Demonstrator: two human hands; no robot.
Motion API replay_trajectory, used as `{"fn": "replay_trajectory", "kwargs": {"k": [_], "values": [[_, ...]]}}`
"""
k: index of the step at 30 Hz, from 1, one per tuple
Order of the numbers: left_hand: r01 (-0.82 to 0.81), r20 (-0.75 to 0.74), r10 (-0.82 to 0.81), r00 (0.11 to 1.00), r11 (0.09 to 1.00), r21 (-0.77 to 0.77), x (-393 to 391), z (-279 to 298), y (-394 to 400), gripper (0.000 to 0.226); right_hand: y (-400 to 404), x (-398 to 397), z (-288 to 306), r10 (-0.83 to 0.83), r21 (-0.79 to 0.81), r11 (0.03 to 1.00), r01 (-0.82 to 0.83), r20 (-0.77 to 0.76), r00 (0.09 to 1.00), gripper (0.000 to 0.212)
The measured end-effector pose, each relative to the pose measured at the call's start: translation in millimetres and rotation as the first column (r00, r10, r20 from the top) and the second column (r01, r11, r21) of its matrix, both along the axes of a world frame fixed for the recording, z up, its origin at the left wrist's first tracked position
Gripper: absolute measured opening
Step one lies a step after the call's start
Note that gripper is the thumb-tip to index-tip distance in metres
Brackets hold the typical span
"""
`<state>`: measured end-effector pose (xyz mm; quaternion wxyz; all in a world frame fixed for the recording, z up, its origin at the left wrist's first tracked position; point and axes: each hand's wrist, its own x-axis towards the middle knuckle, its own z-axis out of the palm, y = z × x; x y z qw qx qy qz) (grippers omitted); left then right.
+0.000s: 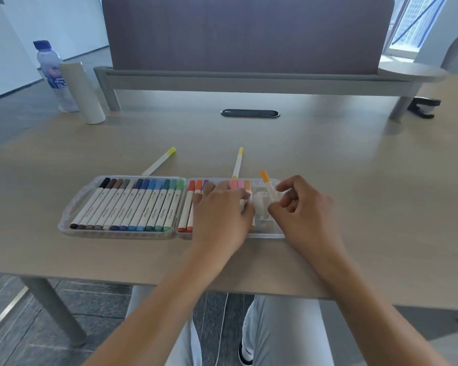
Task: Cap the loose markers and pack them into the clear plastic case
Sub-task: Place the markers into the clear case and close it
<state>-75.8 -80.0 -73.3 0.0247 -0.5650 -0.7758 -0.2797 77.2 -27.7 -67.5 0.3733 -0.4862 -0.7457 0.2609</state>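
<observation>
**Orange marker going into the right tray, two yellows not yet packed**

While the desk (pixel 328 159) carries everything, the action sits in the clear plastic case (pixel 74 207), lying open flat near the front edge. Left half: full row of markers, black through green. Right half: red and orange ones at its left side, pinks further along, and bare slots at the right end.

Left hand (pixel 220 215) lies over the middle of the right half, fingers curled down on the markers there (whether it pinches one I cannot tell). Right hand (pixel 302 207) pinches the orange marker (pixel 267 186) by its barrel, cap end tilted up and away, lower end down among the bare slots. That grip looks light, fingertips only.

Two loose markers lie on the desk just behind the case: yellow-green marker (pixel 160 161) and yellow marker (pixel 238 162), both apparently capped.

Risks, my read:
- Tilted marker misses its slot and rides on a rib, so the lid won't close.
- Left hand's pressure could pop neighbours out of their clips.
- Thin tray may slide if pushed from one side.
</observation>
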Motion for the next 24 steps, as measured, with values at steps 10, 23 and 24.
{"fn": "replay_trajectory", "kwargs": {"k": [10,23,24], "values": [[0.031,-0.041,-0.034,0.999,0.997,-0.072,-10,3,-4,0.028,-4,-16,2,-0.055,0.021,0.998,0.053,0.139,0.989,0.014],[0.018,-0.009,-0.019,1.0,1.0,-0.008,-36,-6,-16,0.028,-9,-33,2,-0.119,0.051,0.993,0.109,0.283,0.952,0.019],[0.02,-0.013,-0.02,1.0,1.0,-0.005,-36,-6,-16,0.028,-10,-33,1,-0.119,0.059,0.993,0.107,0.288,0.95,0.018]]}}
